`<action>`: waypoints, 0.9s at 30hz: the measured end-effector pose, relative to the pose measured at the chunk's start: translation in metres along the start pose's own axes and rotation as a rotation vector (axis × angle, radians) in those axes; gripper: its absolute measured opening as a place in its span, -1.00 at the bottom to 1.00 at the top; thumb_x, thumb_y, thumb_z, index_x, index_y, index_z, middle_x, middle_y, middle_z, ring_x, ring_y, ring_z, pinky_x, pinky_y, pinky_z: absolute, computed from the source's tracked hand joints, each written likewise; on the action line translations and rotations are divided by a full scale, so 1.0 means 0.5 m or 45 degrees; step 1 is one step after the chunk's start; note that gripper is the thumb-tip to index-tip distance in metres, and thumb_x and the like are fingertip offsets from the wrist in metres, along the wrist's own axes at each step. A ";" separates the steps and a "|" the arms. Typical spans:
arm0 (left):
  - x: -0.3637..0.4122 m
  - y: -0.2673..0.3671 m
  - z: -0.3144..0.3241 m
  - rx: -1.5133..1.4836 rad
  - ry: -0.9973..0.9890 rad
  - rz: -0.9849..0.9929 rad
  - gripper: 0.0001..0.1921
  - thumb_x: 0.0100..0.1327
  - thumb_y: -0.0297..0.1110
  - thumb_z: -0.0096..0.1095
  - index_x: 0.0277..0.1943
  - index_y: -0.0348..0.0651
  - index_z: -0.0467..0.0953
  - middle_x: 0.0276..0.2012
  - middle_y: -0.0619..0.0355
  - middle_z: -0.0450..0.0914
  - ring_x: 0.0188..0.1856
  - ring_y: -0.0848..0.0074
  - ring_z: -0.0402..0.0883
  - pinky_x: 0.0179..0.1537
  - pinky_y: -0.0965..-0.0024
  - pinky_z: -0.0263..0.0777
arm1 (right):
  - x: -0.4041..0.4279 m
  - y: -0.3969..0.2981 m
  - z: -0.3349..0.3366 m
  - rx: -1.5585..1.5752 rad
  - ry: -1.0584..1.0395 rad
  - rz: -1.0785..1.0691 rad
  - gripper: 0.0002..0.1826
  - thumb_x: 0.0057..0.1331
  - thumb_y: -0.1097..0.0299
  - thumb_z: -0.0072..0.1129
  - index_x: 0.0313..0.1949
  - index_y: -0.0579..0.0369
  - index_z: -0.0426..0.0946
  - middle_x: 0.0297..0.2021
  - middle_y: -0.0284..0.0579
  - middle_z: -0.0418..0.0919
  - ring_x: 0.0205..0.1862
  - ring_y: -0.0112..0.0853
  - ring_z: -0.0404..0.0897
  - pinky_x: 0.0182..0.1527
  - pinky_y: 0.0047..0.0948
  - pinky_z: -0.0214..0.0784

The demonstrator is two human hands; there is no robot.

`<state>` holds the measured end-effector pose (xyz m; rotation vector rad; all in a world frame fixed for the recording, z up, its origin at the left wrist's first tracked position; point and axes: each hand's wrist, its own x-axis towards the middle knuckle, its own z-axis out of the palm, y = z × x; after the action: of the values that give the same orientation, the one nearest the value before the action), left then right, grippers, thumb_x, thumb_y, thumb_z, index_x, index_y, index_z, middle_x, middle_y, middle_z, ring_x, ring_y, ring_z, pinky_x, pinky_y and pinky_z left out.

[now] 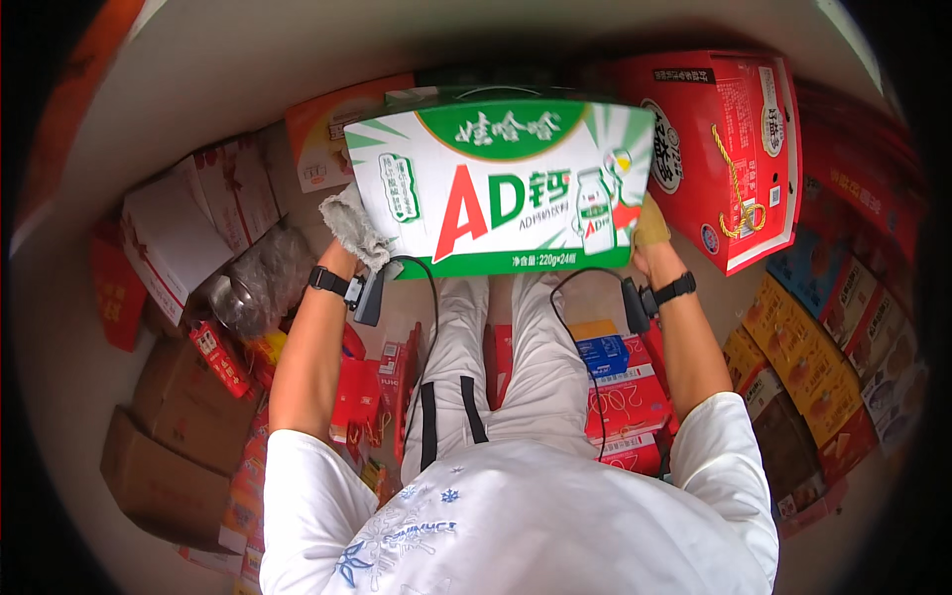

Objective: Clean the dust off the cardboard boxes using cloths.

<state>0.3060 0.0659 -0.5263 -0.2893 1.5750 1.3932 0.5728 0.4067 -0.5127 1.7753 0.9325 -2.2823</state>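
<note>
A green and white Wahaha drink carton (491, 190) is held up in front of me, its printed broad face toward the camera. My left hand (348, 253) grips its left end, mostly covered by a frayed grey cloth (355, 223); I cannot tell whether that is a rag or a glove. At the opposite end, my right hand (651, 230) holds the carton's lower right side, with a tan covering over the fingers. Both sets of fingertips are hidden. Black straps with small cabled devices circle both wrists.
A red gift box (744, 156) with a gold rope handle stands right of the carton. White boxes (175, 223), clear plastic wrap (260, 286) and brown cardboard boxes (190, 401) lie left. Red packages (628, 401) sit by my legs; yellow boxes (803, 357) are stacked at right.
</note>
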 end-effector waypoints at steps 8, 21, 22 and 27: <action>-0.040 0.017 0.025 -0.024 0.110 0.150 -0.44 0.53 -0.16 0.07 0.45 -0.26 0.24 0.30 -0.07 0.46 0.28 0.18 0.47 0.39 0.22 0.27 | 0.043 -0.015 -0.013 -0.545 0.177 -0.364 -0.50 0.49 0.16 -0.07 0.27 0.24 0.40 0.01 0.14 0.65 -0.01 -0.10 0.68 0.04 -0.25 0.49; -0.093 0.061 0.147 1.390 0.694 0.902 -0.31 0.53 -0.12 0.00 0.55 -0.35 0.05 0.57 -0.34 -0.04 0.57 -0.11 0.04 0.52 0.01 -0.03 | -0.037 0.001 0.077 -2.527 0.587 -1.660 -0.46 0.45 0.25 -0.01 0.37 0.10 0.32 0.31 0.04 0.40 0.36 -0.01 0.34 0.37 0.19 0.11; -0.095 0.063 0.159 1.702 0.744 0.932 -0.28 0.51 -0.11 0.02 0.56 -0.34 0.04 0.56 -0.35 -0.03 0.58 -0.10 0.03 0.52 -0.06 -0.06 | -0.048 0.000 0.099 -2.527 0.591 -1.662 -0.46 0.45 0.25 -0.01 0.37 0.10 0.32 0.31 0.04 0.40 0.36 -0.01 0.34 0.37 0.19 0.11; -0.091 0.079 0.239 2.057 0.596 1.058 -0.28 0.45 -0.04 0.12 0.54 -0.19 0.17 0.57 -0.20 0.06 0.60 0.01 0.02 0.49 -0.25 -0.12 | -0.095 0.043 0.203 -2.632 0.244 -1.699 -0.40 0.44 0.06 -0.12 0.39 0.02 0.38 0.47 0.03 0.27 0.58 0.04 0.03 0.54 0.27 -0.30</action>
<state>0.3598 0.1627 -0.4511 1.1807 2.8307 0.1211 0.5111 0.3232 -0.4649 0.1520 2.9913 0.0321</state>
